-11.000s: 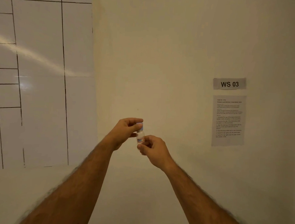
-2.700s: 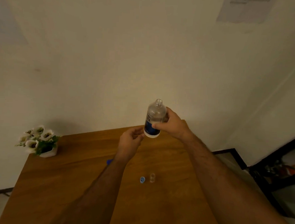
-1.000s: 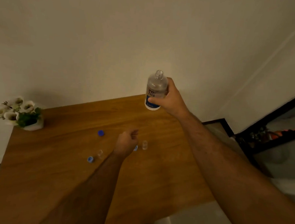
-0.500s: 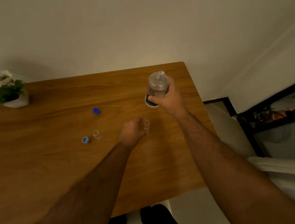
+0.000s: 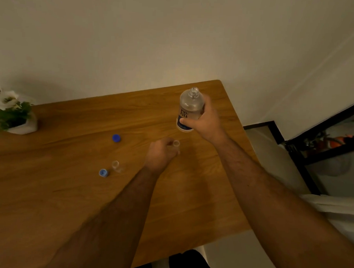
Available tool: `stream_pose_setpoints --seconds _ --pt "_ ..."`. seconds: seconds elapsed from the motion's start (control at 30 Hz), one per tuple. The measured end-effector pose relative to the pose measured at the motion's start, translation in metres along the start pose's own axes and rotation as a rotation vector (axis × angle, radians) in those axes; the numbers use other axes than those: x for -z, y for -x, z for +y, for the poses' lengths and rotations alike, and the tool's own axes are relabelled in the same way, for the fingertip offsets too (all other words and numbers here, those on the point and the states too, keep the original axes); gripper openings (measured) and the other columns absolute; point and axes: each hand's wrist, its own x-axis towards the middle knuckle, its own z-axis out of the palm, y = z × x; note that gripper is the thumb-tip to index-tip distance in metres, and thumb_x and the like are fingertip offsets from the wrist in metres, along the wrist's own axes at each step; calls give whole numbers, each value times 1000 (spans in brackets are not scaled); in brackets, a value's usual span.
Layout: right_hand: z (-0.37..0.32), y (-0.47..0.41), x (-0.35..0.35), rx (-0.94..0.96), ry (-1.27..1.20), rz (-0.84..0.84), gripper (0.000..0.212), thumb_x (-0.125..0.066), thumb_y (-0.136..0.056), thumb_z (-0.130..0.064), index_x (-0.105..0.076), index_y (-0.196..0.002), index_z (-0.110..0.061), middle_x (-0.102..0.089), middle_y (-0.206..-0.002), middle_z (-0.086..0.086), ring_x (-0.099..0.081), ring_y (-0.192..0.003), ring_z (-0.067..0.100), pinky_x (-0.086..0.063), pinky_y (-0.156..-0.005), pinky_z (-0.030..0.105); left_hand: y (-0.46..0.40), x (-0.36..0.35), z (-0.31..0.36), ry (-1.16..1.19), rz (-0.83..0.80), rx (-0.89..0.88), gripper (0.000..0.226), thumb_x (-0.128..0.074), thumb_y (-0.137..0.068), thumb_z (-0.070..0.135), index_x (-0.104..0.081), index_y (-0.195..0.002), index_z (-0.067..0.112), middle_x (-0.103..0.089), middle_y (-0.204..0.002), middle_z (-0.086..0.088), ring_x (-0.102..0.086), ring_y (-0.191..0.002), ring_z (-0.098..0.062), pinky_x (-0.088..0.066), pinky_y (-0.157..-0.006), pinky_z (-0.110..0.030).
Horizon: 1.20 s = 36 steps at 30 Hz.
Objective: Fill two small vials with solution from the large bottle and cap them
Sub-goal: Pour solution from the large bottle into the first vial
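Premises present as a plain indoor workstation room, office or training type rather than a kitchen or equipped lab. Evidence: a bare off-white painted wall (image 5: 176, 42) meeting in a corner, one wood-grain table (image 5: 47, 199) set against it, and a small potted artificial flower arrangement (image 5: 12, 112) at 9 o'clock. At 3 o'clock, a black metal-framed rack (image 5: 313, 144) holds indistinct items.

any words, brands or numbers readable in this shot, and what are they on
"re-nu": dark letters, stacked in two lines, on the clear plastic large bottle that the right hand holds upright with its cap off.
The dark blue band low on the same bottle's label carries print too small and blurred to read.
Nothing readable on the small clear vials, the blue caps or the wooden table.
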Motion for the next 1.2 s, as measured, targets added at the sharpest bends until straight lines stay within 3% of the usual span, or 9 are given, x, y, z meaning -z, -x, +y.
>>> stream_pose_setpoints --seconds 0.17,0.27,0.33,0.43,0.57,0.7,0.77,0.9,1.2 --pt "-41 -8 5 65 18 12 79 -88 -65 -20 -43 -129 -28 -53 -112 -21 -57 -104 6 -52 -83 24 1 46 29 -30 75 -85 39 -73 -83 28 -65 -120 18 -69 -111 3 -53 -72 -1 -36 -58 -14" --pt "-77 -15 11 99 25 4 79 -87 -66 -19 -43 -131 -24 -53 -109 -21 -58 -97 -1 -49 -74 13 3 82 51 -3 124 -105 39 -73 -83 30 -63 -120 20 -67 -105 5 -53 -76 0 -39 -59 -13" --pt "-103 -20 17 130 50 9 79 -87 -66 -24 -43 -131 -26 -55 -106 -22 -58 -91 -7 -46 -65 7 5 108 65 29 140 -121 34 -72 -84 32 -65 -115 20 -67 -99 5 -59 -82 -4 -50 -65 -21" --pt "-147 -26 23 197 80 21 77 -87 -65 -27 -44 -129 -27 -57 -106 -20 -58 -92 -3 -47 -69 13 7 152 88 99 171 -161 31 -72 -83 36 -68 -107 18 -70 -92 7 -65 -84 -8 -55 -70 -26" --pt "-203 -33 31 278 90 15 73 -86 -63 -32 -46 -125 -31 -62 -108 -17 -61 -98 3 -51 -75 22 9 207 122 141 216 -225 38 -78 -78 32 -68 -111 17 -69 -92 6 -63 -79 -4 -47 -65 -17" --pt "-256 -36 38 362 101 18 75 -84 -58 -39 -47 -123 -32 -63 -113 -10 -63 -102 10 -56 -81 31 16 258 156 195 262 -299 37 -78 -78 30 -68 -111 16 -70 -91 0 -67 -84 -17 -56 -73 -36" --pt "-279 -36 40 390 106 31 77 -84 -58 -40 -47 -125 -31 -64 -114 -8 -63 -103 13 -57 -83 34 20 281 171 213 288 -342 37 -77 -79 30 -67 -112 16 -69 -93 -1 -67 -84 -16 -57 -71 -35" --pt "-321 -34 47 457 132 48 74 -85 -62 -36 -47 -126 -32 -63 -114 -9 -63 -102 13 -57 -79 30 30 318 196 269 323 -410 38 -76 -81 29 -66 -115 15 -67 -96 0 -66 -82 -13 -57 -61 -25" --pt "-396 -28 65 546 258 16 76 -80 -51 -49 -48 -119 -38 -65 -105 -12 -67 -93 11 -60 -73 30 55 389 239 331 340 -541 41 -75 -82 29 -66 -119 15 -70 -100 -2 -68 -89 -17 -52 -57 -21"
